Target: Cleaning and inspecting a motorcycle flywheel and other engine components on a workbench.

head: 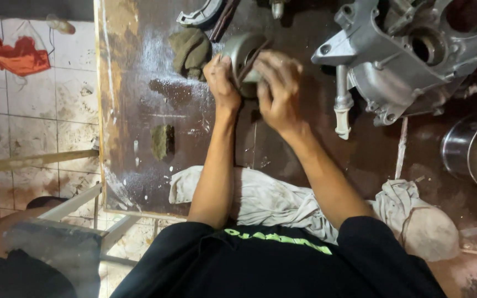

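Draped over the near bench edge, a pale rag (266, 198) lies under my forearms while my left hand (222, 83) steadies a grey metal housing (242, 52) on the workbench (139, 110) and my right hand (277, 88) pinches a thin tool (252, 60) against it.

Both hands on the round grey metal drum part (244, 55) over the stained dark brown bench (139, 110): left hand (221, 77) grips its left side, right hand (278, 88) wraps the right. Large silver cast engine casing (404, 60) just right; dirty white rag (266, 198) at near edge.
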